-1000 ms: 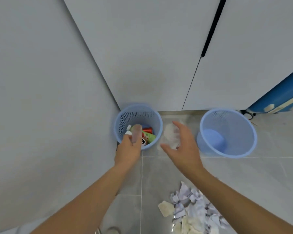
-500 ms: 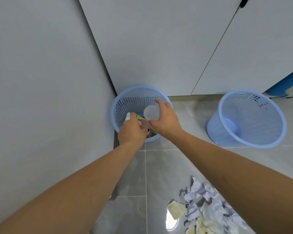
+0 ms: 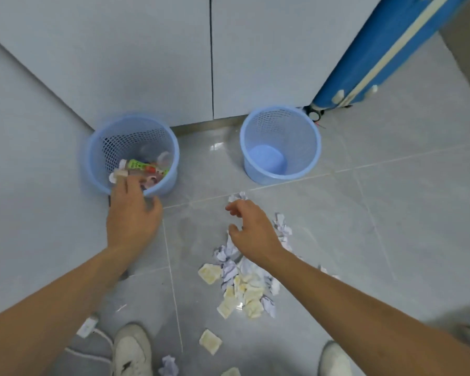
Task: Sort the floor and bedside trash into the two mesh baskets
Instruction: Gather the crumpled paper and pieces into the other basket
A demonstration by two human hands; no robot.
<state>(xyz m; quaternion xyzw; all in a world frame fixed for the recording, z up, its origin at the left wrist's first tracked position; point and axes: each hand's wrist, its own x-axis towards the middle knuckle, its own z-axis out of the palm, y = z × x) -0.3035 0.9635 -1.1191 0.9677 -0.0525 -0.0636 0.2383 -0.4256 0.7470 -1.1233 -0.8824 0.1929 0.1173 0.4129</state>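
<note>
Left hand (image 3: 132, 215) spread, holding nothing, just below left basket (image 3: 101, 183), full of bottles. Right hand (image 3: 253, 232) loose and bare, right over paper pile (image 3: 242, 280), likely to grab some for empty basket (image 3: 314, 158) up ahead.

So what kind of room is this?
Probably a bedroom or dorm corner, though no bed shows. There is a grey tiled floor, tall plain cupboard doors, a blue suitcase leaning by them, and two blue mesh baskets for the crumpled paper lying about.
</note>
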